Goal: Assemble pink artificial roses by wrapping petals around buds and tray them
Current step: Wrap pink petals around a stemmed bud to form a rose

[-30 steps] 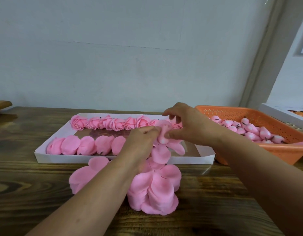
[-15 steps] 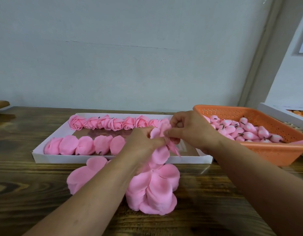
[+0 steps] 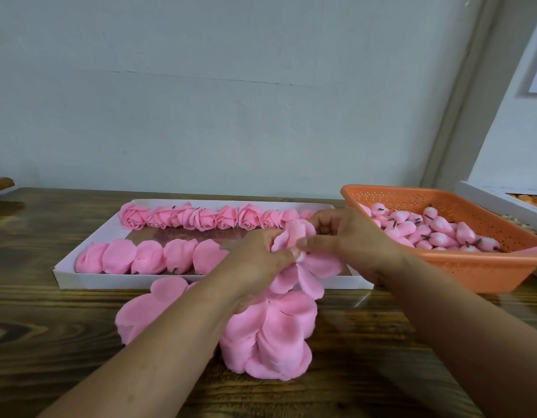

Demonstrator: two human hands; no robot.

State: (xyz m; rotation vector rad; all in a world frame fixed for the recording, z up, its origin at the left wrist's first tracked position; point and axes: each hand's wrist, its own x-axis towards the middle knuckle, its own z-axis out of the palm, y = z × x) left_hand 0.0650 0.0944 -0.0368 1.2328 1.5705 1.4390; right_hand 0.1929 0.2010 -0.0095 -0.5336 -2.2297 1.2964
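Wrapping is under way on one more rose: the left hand (image 3: 255,260) and right hand (image 3: 348,239) meet above the near edge of the white cardboard tray (image 3: 200,280), both pinching a half-formed rose (image 3: 294,236) whose inner petal is curled upright while the outer petals of the petal sheet (image 3: 312,276) hang loose below the fingers. The bud itself is hidden inside the fold. Done so far, by count in the tray: a back row of about eight finished roses (image 3: 200,218) lying side by side, and a front row of five roses (image 3: 149,256) seen from the base side; the right half of the front row is unfilled. Left to do: two stacks of pink petal sheets (image 3: 267,336) sit on the wooden table (image 3: 50,342) just before the tray, and the orange perforated basket (image 3: 478,267) to the right holds many pink buds (image 3: 436,230) with short dark stems. Judgement: well short of halfway on the stock.
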